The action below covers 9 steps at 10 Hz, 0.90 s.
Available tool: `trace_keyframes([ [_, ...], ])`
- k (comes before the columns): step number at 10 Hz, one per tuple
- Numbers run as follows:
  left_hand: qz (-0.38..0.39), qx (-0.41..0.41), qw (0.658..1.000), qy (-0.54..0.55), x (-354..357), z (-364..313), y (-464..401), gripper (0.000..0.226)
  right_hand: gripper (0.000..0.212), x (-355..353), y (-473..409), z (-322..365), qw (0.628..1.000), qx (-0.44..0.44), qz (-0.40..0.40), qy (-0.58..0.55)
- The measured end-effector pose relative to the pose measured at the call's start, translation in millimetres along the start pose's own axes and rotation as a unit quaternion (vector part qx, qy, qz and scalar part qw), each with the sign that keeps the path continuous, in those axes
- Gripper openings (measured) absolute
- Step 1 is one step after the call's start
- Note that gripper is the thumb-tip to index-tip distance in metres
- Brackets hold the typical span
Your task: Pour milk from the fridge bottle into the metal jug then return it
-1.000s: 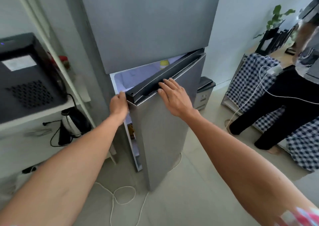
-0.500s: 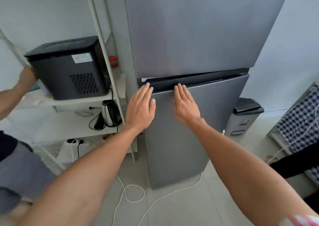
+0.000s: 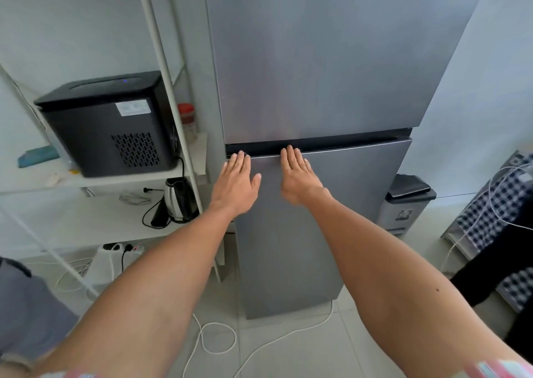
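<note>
Both hands lie flat and open against the top edge of the lower door (image 3: 323,219) of the fridge (image 3: 317,60), gripping nothing. The left hand (image 3: 235,184) sits near the door's left corner, the right hand (image 3: 297,180) just beside it toward the middle, fingertips at the dark handle recess (image 3: 346,144). The spread palms suggest a push to seat the door against its seal; it appears fully shut, no gap visible. The milk bottle is not in view, and neither is the metal jug. With the door shut and both hands empty, the bottle is judged to be inside the fridge and the task at or near its end. On the white shelf (image 3: 95,183) to the left stands a black appliance (image 3: 109,123) bearing a white label (image 3: 132,107); its print is too small to read. A kettle (image 3: 178,200) stands on the tier below. No brand marking is legible on the fridge. A white cable (image 3: 219,337) lies loose on the floor before the fridge.
</note>
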State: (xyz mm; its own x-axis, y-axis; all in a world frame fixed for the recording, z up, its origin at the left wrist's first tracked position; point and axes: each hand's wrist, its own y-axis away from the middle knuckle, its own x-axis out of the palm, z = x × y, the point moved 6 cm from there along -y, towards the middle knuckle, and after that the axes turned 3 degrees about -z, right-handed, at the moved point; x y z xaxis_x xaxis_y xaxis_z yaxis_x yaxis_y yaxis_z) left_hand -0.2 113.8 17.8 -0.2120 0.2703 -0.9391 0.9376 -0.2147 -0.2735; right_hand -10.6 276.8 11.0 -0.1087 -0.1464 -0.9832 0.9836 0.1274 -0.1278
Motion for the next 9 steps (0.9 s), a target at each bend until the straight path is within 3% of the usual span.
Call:
trace_keyframes([
  [5,0.006,0.007,1.0,0.01,0,4,-9,0.066,0.08,-2,-3,1,1.0,-0.002,0.004,-0.019],
  [6,0.009,0.001,1.0,0.026,-1,6,-9,0.067,0.076,-9,-1,3,0.99,0.016,-0.012,-0.138],
  [7,-0.016,0.012,0.997,0.078,0,9,-2,0.067,0.064,-25,16,-2,0.938,0.084,-0.085,-0.326],
  [8,-0.008,-0.014,0.985,0.172,21,18,28,0.067,0.042,-52,53,-6,0.835,0.108,-0.18,-0.508],
  [9,0.059,-0.093,0.964,0.242,64,38,80,0.063,0.023,-94,99,-6,0.724,0.038,-0.242,-0.645],
])
